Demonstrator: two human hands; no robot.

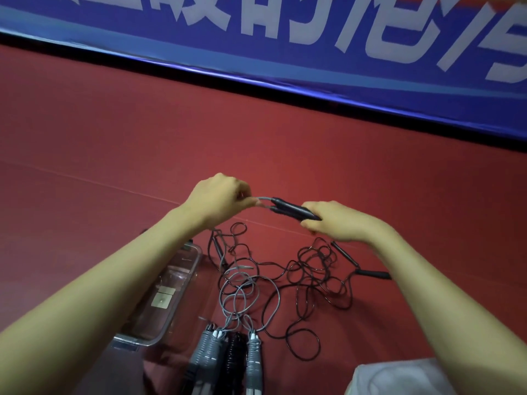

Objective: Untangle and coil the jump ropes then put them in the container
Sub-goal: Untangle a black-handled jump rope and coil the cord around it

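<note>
Right hand [335, 220] grips both black handles [288, 210]; left hand [219, 199] pinches their grey rope [263, 199] (stretched between the hands).

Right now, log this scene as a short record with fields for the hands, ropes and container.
left hand: pinches the thin grey cord just off the handles
right hand: grips the pair of black jump-rope handles, held side by side
loose ropes: tangled thin black cord and grey loops on the red floor
wound ropes: two grey wound bundles and one black wound bundle at the bottom edge
container: clear plastic rectangular box left of the tangle, no rope visible inside
backdrop: blue banner with white characters
</note>
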